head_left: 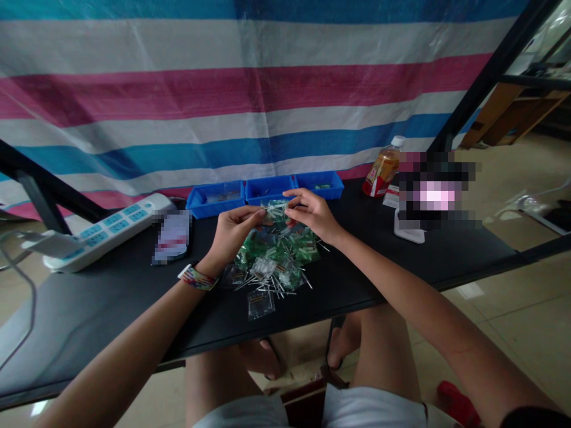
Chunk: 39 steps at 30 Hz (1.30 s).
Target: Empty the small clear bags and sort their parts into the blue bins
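Observation:
Between my two hands is a small clear plastic bag (277, 209) with pale green and silvery bits in it. My left hand (241, 227) pinches its left side, thumb against fingers. On the right side my right hand (312, 213) grips it between thumb and fingers. Below them lies a pile of green and clear little bags (263, 267) mixed with thin silver metal rods (272, 286). One clear bag (260, 304) with brownish pieces lies at the pile's near edge. Behind my hands stand three joined blue bins (214, 209), with small pieces in the left and right ones.
A white power strip (118, 229) with a plugged-in adapter lies at the left, beside a blurred packet (173, 238). At the right stand a drink bottle (382, 166) and a pixelated device. A striped sheet (267, 89) hangs behind the black table (348, 279).

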### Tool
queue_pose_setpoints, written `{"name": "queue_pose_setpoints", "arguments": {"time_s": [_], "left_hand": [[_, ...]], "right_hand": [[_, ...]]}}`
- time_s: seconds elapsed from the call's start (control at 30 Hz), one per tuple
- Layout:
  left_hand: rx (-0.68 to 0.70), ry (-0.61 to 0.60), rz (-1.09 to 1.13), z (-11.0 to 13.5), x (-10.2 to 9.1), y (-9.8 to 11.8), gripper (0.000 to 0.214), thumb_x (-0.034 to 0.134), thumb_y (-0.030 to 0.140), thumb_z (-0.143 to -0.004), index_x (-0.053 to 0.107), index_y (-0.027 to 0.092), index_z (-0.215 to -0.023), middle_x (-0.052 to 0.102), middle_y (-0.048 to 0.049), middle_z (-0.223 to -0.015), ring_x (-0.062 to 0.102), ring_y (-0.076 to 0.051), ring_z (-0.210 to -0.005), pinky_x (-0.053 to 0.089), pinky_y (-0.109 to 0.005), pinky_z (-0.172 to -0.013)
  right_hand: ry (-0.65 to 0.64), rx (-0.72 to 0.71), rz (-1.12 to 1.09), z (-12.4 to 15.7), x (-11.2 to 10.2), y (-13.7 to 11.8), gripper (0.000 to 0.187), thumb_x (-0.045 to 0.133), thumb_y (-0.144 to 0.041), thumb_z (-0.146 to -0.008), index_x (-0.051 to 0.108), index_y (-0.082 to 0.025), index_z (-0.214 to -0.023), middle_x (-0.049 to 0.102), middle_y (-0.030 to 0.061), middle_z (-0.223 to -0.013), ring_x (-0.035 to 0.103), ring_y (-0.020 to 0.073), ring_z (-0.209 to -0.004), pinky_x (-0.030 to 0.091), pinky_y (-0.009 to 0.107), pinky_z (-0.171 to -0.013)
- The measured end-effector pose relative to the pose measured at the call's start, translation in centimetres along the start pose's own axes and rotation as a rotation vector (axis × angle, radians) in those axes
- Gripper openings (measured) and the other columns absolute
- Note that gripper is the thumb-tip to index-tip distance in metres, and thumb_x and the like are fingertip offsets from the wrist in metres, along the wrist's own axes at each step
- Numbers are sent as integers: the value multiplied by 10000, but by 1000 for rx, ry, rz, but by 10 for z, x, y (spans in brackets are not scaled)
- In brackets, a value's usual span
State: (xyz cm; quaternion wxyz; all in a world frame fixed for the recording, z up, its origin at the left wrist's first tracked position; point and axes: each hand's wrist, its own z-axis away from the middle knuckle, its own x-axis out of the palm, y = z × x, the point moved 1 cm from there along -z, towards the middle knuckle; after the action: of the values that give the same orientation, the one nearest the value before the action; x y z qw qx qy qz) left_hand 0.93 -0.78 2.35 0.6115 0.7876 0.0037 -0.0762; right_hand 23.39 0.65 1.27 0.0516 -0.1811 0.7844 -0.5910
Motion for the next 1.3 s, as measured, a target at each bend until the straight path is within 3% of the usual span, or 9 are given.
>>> {"name": "queue_pose_setpoints", "arguments": {"time_s": [0.17, 0.33, 0.43, 0.5, 0.67, 0.8, 0.93, 1.13, 1.3], "left_hand": [[84, -42, -217, 2, -3, -1, 453, 705, 602, -961, 832, 167, -948, 849, -113, -922, 796, -272, -875, 599, -352, -770], [289, -192, -683, 3, -7, -4, 344, 615, 433, -998, 826, 200, -1136, 839, -100, -1163, 767, -309, -1089, 559, -434, -1000], [342, -303, -798, 2, -6, -8, 359, 603, 403, -978, 821, 199, -1179, 817, -109, -1216, 736, -326, -1139, 526, -482, -1068], [353, -348, -823, 2, -5, -9, 356, 610, 401, -967, 820, 204, -1177, 806, -112, -1231, 722, -329, -1136, 516, -502, -1075], [341, -373, -779, 1, -5, -12, 315, 621, 376, -953, 810, 215, -1147, 790, -106, -1204, 706, -312, -1129, 520, -484, -1070], [326, -338, -711, -1, -7, -16, 257, 640, 333, -939, 793, 203, -1100, 764, -101, -1140, 719, -273, -1056, 552, -419, -999], [323, -272, -678, -3, -9, -19, 208, 644, 322, -942, 781, 202, -1043, 745, -86, -1063, 708, -248, -973, 556, -368, -896], [325, -188, -679, -4, -14, -15, 294, 580, 424, -1042, 756, 188, -1023, 726, -80, -974, 674, -222, -851, 502, -337, -772], [307, -49, -670, -7, -16, -15, 257, 620, 400, -1013, 748, 185, -950, 703, -58, -864, 619, -195, -759, 456, -317, -720]], "right_hand": [[36, 73, -15, -9, -9, 6, 361, 890, -386, -773, 676, -212, -1006, 663, -29, -837, 699, 144, -631, 652, 316, -612], [435, -21, -54, -20, -43, 1, 504, 877, -509, -784, 599, -235, -1103, 711, -15, -903, 749, 166, -712, 671, 317, -673], [618, 37, 261, -18, -64, -2, 621, 788, -556, -880, 525, -235, -1342, 714, 0, -901, 695, 167, -571, 600, 299, -542], [643, 34, 588, -15, -73, -5, 622, 764, -432, -915, 509, -198, -1432, 726, 26, -900, 678, 178, -562, 572, 303, -560], [542, -5, 984, -13, -77, -6, 313, 649, -176, -917, 688, -152, -1227, 755, 67, -873, 723, 235, -756, 546, 335, -738], [258, -90, 917, -13, -61, -1, 93, 640, -167, -894, 732, -179, -901, 712, 22, -756, 673, 191, -707, 473, 296, -696], [0, -178, 839, -8, -39, 6, 110, 649, -166, -899, 729, -175, -826, 701, 20, -784, 620, 155, -690, 429, 279, -670], [-45, -180, 948, -3, -28, 8, 117, 658, -130, -911, 725, -177, -827, 661, 21, -816, 582, 143, -694, 402, 286, -682], [-77, -194, 968, 1, -23, 2, 117, 651, -133, -931, 727, -175, -852, 653, 20, -822, 556, 141, -685, 391, 294, -679]]}}
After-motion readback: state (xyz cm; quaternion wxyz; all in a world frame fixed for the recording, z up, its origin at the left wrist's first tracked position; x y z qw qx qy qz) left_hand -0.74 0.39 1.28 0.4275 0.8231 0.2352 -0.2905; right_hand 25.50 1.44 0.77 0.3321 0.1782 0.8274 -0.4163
